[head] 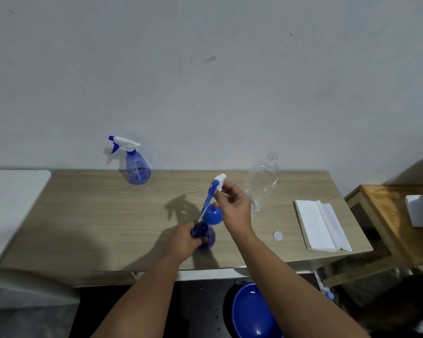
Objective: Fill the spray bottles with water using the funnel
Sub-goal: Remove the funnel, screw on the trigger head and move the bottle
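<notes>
Spray bottle point(206, 236) uncapped, trigger head point(216, 185) lifted out

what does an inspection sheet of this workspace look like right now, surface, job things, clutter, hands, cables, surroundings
surface: light wood-grain table against a grey wall.
job's things: blue translucent spray bottle, uncapped; white and blue trigger sprayer head lifted above it, its tube reaching down to the bottle's neck; blue plastic funnel behind on the table; second blue spray bottle, capped, at the back; clear plastic bottle, open.
clutter: white folded paper towel; small white round cap.
grippers: left hand grips the uncapped bottle's neck; right hand holds the sprayer head.
cables: nothing seen.
surroundings: blue basin on the floor; wooden side table at right.
</notes>
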The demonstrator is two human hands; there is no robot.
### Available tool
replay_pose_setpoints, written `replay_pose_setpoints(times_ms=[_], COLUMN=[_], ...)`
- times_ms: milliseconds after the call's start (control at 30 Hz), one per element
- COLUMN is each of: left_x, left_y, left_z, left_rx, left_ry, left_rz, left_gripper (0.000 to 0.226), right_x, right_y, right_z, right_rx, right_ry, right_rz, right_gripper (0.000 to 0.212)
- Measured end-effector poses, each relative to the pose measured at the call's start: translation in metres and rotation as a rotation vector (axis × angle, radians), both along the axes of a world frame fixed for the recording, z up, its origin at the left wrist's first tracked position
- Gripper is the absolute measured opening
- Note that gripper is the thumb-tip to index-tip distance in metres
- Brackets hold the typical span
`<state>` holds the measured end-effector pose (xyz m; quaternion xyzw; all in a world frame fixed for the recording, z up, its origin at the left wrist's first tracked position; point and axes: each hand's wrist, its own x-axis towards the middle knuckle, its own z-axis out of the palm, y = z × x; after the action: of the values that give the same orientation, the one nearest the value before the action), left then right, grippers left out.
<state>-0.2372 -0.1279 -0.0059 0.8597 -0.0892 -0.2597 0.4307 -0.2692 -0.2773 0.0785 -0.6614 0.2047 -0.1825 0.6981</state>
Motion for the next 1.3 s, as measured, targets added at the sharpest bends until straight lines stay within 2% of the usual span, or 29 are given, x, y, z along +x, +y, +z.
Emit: replay_pose_setpoints(times_ms=[200, 433, 533, 633, 833, 933, 1067, 1133, 1200, 1300], left_x=[0.001, 0.000, -0.005, -0.008, -0.007, -0.008, -0.009, -0.008, -0.006, -0.006], left_y=[-0.005, -0.002, 0.002, 0.005, 0.003, 0.001, 0.001, -0.001, -0.001, 0.001], left_z=[0.006, 0.003, 0.006, 0.010, 0.002, -0.001, -0.005, -0.007, -0.015, -0.021], left_rx=[0.025, 0.010, 0.011, -0.034, -0.077, -0.086, -0.084, -0.067, -0.060, -0.088], left_ry=[-0.015, -0.003, -0.051, -0.049, -0.047, -0.012, 0.000, 0.028, 0.052, 0.074], left_rz=[-0.009, 0.021, 0.012, 0.018, 0.058, 0.107, 0.121, 0.111, 0.110, 0.147], left_gripper=[0.031, 0.027, 0.024, 0.032, 0.022, 0.019, 0.032, 0.028, 0.012, 0.016], right_x=[0.009, -0.014, -0.026, -0.030, -0.025, -0.027, -0.028, -0.027, -0.025, -0.023], right_y=[-0.008, -0.001, 0.002, 0.001, 0.006, 0.010, 0.004, -0.003, -0.006, -0.004], right_z=[0.010, -0.042, -0.069, -0.083, -0.084, -0.086, -0.084, -0.083, -0.081, -0.082], right_rx=[-0.078, -0.072, -0.049, -0.007, -0.187, -0.194, -0.207, -0.239, -0.266, -0.284], right_ry=[-0.012, 0.134, 0.158, 0.158, 0.186, 0.204, 0.198, 0.198, 0.208, 0.215], right_rz=[0.065, 0.223, 0.251, 0.239, 0.274, 0.266, 0.283, 0.318, 0.340, 0.317], right_gripper=[0.018, 0.024, 0.019, 0.022, 0.024, 0.023, 0.022, 0.019, 0.016, 0.021])
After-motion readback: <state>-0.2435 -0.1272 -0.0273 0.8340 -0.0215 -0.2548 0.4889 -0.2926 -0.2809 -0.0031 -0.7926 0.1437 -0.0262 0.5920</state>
